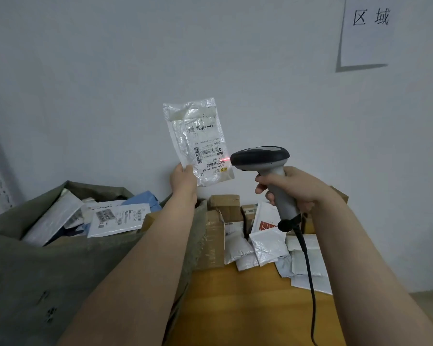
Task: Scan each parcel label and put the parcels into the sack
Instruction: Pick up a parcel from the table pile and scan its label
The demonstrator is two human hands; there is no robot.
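Note:
My left hand (184, 182) pinches the lower left corner of a small clear plastic parcel (196, 141) and holds it up in front of the wall, label facing me and upside down. My right hand (294, 188) grips the grey handle of a barcode scanner (260, 158), whose dark head points left at the label. A red scan light shows on the label's right edge. Below left, the olive green sack (35, 258) stands open with several parcels inside.
Cardboard boxes (224, 208) and white padded mailers (268, 248) lie piled on the orange table (240, 303) against the wall. The scanner's black cable (310, 283) hangs down across the table. A paper sign (368, 31) is stuck on the wall at upper right.

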